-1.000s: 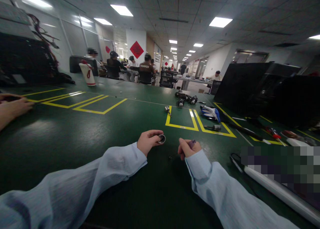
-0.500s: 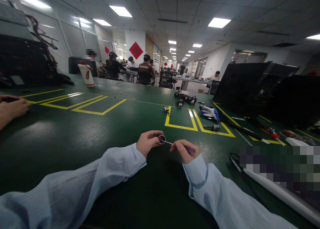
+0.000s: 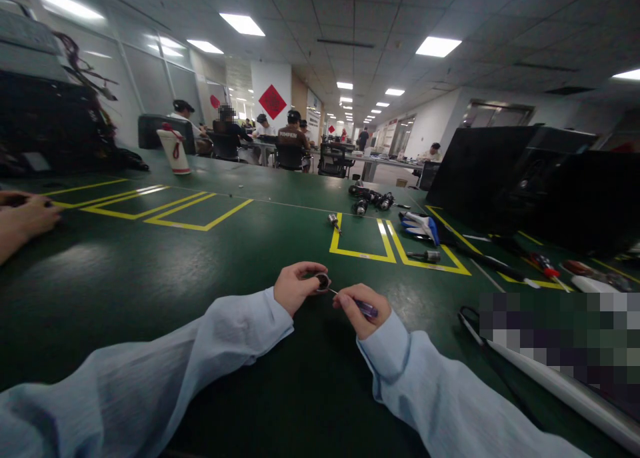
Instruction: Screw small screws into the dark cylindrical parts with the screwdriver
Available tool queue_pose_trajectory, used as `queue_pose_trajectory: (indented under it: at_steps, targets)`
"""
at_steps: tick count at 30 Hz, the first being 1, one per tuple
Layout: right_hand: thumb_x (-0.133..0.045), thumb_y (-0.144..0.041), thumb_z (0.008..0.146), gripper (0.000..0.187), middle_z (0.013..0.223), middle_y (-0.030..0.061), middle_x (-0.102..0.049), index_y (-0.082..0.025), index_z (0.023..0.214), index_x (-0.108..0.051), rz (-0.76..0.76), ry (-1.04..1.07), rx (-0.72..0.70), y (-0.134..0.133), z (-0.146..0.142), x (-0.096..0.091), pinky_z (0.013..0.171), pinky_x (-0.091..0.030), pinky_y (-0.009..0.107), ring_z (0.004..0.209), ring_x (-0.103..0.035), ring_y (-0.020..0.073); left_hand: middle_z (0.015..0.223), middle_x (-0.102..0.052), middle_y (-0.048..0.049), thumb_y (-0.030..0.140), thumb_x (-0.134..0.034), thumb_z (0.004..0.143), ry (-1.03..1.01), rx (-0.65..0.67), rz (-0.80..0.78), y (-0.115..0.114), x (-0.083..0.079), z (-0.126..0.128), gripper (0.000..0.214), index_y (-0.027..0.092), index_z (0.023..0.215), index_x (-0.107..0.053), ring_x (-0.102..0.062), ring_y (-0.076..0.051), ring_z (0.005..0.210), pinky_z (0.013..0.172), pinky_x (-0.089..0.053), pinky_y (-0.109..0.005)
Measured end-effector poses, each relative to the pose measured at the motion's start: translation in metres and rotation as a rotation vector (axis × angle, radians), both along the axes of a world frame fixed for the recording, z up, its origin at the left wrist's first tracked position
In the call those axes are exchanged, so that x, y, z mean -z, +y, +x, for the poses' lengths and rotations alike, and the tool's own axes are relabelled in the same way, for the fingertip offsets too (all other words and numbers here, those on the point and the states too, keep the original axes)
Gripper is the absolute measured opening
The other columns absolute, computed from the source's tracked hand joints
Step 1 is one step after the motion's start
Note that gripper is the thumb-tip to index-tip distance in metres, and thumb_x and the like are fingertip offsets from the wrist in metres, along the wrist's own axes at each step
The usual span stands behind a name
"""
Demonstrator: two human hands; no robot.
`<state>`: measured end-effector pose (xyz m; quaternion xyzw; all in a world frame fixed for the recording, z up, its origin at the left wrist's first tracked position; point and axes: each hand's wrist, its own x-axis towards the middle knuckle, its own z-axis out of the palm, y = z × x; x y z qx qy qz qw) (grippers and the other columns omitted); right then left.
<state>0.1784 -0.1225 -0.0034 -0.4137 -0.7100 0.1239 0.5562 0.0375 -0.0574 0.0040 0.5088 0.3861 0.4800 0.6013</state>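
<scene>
Near the middle of the green table, my left hand [image 3: 299, 288] is closed around a small round metal part [image 3: 323, 283], its hollow side facing right. My right hand [image 3: 364, 306] grips a screwdriver by its purple handle [image 3: 369, 309]. The thin shaft points left and its tip is at the rim of the round part; whether it touches cannot be made out. Beyond my hands, a small metal piece with a shaft [image 3: 334, 223] lies by a yellow tape outline, and a similar motor-like piece [image 3: 431, 255] lies inside the outline to its right.
Blue and white gloves [image 3: 419, 227], black metal assemblies [image 3: 370, 199] and a red-handled screwdriver [image 3: 546, 266] lie at the right. A white cup [image 3: 173, 150] stands far left. Another person's hands [image 3: 25, 219] are at the left edge. Black computer cases [image 3: 510, 175] stand at the right.
My right hand has moved slightly left and down, and the screwdriver is angled more steeply against the round part. My left hand has barely moved, with the part tilted slightly.
</scene>
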Motion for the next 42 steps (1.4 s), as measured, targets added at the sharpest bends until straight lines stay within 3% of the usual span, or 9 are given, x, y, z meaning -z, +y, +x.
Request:
queue_pose_trajectory:
  at_steps: [13,19,22,26,30,33,38,42]
  targets:
    - [-0.047,-0.019,0.077,0.018,0.061,0.0026,-0.063,-0.018,0.067,-0.062,0.034,-0.07,0.02,-0.002,-0.002,0.0,0.059,-0.043,0.026,0.06,-0.056,0.0128,0.073,-0.064,-0.0035,0.011,-0.065,0.053,-0.008,0.009,-0.023,0.002,0.0,0.0,0.021,0.01,0.073,-0.061,-0.065,-0.019,0.068,0.06,-0.055,-0.031]
    - [-0.045,-0.02,0.078,0.02,0.058,0.0016,-0.061,-0.019,0.066,-0.061,0.175,0.011,0.051,-0.004,0.004,-0.006,0.056,-0.043,0.026,0.057,-0.055,0.0126,0.072,-0.065,-0.0049,0.011,-0.064,0.055,0.072,-0.005,0.021,0.007,0.007,-0.002,0.02,0.01,0.075,-0.062,-0.064,-0.018,0.065,0.063,-0.055,-0.033]
    - [-0.046,-0.023,0.078,0.02,0.059,0.0026,-0.062,-0.019,0.065,-0.06,0.157,0.025,0.172,0.011,0.012,-0.003,0.058,-0.043,0.028,0.059,-0.056,0.0141,0.073,-0.066,-0.0056,0.01,-0.062,0.055,0.151,0.008,0.063,0.009,0.01,-0.002,0.021,0.011,0.076,-0.062,-0.064,-0.019,0.068,0.065,-0.054,-0.034]
    - [-0.047,-0.033,0.076,0.022,0.069,0.0055,-0.064,-0.016,0.076,-0.061,-0.086,0.129,0.294,0.049,0.023,0.01,0.063,-0.045,0.029,0.066,-0.058,0.0167,0.075,-0.065,-0.0056,0.005,-0.056,0.055,0.221,0.077,0.155,0.008,0.009,0.006,0.027,0.011,0.08,-0.061,-0.064,-0.017,0.065,0.064,-0.052,-0.03]
    - [-0.048,-0.043,0.072,0.029,0.062,0.002,-0.058,-0.017,0.069,-0.058,-0.17,0.167,0.325,0.085,0.025,0.025,0.056,-0.043,0.027,0.058,-0.054,0.0147,0.09,-0.059,-0.0057,0.001,-0.052,0.052,0.287,0.039,0.322,0.016,0.01,0.028,0.044,0.012,0.095,-0.054,-0.055,-0.007,0.05,0.049,-0.045,-0.02]
    - [-0.053,-0.045,0.065,0.027,0.058,-0.0011,-0.054,-0.018,0.065,-0.055,-0.193,0.223,0.391,0.103,0.025,0.028,0.052,-0.042,0.025,0.053,-0.049,0.0123,0.09,-0.055,-0.0039,0.002,-0.053,0.053,0.293,-0.01,0.41,0.032,0.014,0.051,0.052,0.013,0.104,-0.047,-0.049,-0.002,0.044,0.044,-0.04,-0.016]
    - [-0.056,-0.042,0.06,0.025,0.06,0.0013,-0.057,-0.017,0.064,-0.053,-0.196,0.262,0.462,0.119,0.04,0.028,0.052,-0.045,0.025,0.053,-0.051,0.0127,0.092,-0.054,-0.0058,0.0,-0.052,0.054,0.292,0.013,0.486,0.057,0.019,0.081,0.057,0.013,0.109,-0.043,-0.054,-0.007,0.054,0.054,-0.046,-0.02]
    - [-0.06,-0.037,0.053,0.023,0.056,0.0019,-0.057,-0.018,0.061,-0.053,-0.226,0.229,0.504,0.129,0.059,0.032,0.049,-0.045,0.027,0.051,-0.053,0.0142,0.096,-0.057,-0.0086,0.001,-0.054,0.055,0.295,0.126,0.572,0.062,0.019,0.091,0.046,0.011,0.099,-0.05,-0.059,-0.016,0.08,0.074,-0.048,-0.028]
